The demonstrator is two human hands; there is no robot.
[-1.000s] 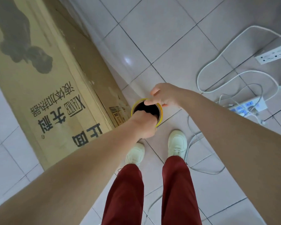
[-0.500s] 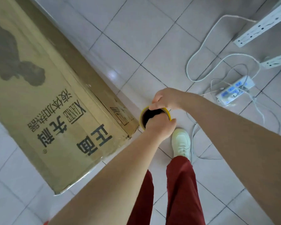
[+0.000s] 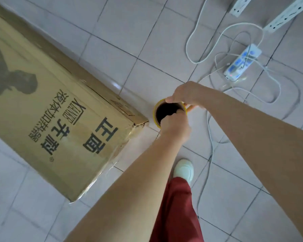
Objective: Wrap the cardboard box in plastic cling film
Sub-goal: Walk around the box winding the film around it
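Note:
A large brown cardboard box (image 3: 47,109) with black printed characters lies on the tiled floor at the left, and clear film shows along its near edges. Just right of its near corner I hold the cling film roll (image 3: 157,111) upright, so I look down its dark hollow core with a yellow rim. My left hand (image 3: 175,130) grips the near side of the rim, fingers hooked into the core. My right hand (image 3: 185,93) grips the far side of the rim from above. The length of the roll is hidden below my hands.
White power strips (image 3: 243,62) and tangled white cables (image 3: 210,137) lie on the floor at the right and run close to my white shoe (image 3: 184,169). My red trouser leg (image 3: 177,210) fills the bottom centre. Two more strips (image 3: 285,14) lie at the top right.
The view has swung round the box's near corner: the box has shifted left and turned in the frame. Both hands keep the same hold on the roll. One shoe has left the view.

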